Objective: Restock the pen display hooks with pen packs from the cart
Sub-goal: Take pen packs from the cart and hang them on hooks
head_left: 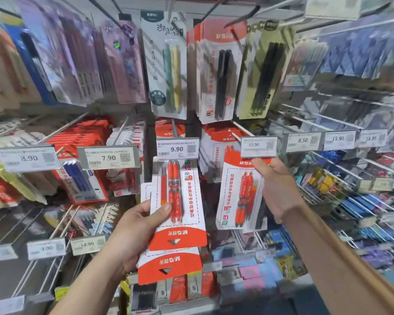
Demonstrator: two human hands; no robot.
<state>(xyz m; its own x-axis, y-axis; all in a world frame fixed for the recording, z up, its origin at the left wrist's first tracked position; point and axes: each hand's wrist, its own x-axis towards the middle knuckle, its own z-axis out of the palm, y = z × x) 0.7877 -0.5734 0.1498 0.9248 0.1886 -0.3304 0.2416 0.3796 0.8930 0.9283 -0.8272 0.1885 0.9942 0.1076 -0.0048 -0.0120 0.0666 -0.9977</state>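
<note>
Orange-and-white carded pen packs (176, 214) with orange pens sit upside down, gripped in the left hand (132, 233); the right hand (275, 189) pinches 1 upright pack (241, 192) beneath the 15.90 tag (258, 146)

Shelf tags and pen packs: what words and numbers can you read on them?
"8.90": white shelf price tag, far left
"7.90": next white tag
"9.90": middle white tag
"15.90": white tag above the right hand
"8.50": white tag further right
"18.90": lower cream tag
"M&G": upside-down red-and-white pen pack in the left hand
Chinese print, barcodes: too small or blurred.
</note>
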